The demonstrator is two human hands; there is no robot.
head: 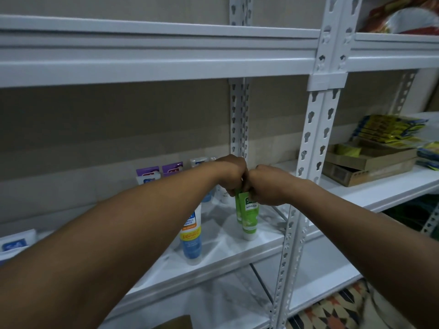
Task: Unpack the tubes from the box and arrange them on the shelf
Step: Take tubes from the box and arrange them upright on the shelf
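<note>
Step in hand: setting tubes on the shelf

The left hand and the right hand are together, knuckles almost touching, above the right end of the shelf. Each has its fingers curled onto the crimped top ends of the green tubes. These stand cap-down on the shelf board, one close behind the other. At least two show; the exact count cannot be told.

A blue and white tube stands cap-down to the left, apart from the green ones. Purple tubes stand by the back wall. A brown cardboard corner at the bottom edge is probably the box; its contents are out of view.

Judgement: the green tubes look seated but not yet released. The next move calls for a gentle release, since tall tubes on small caps may topple, and then a reach down to the box
</note>
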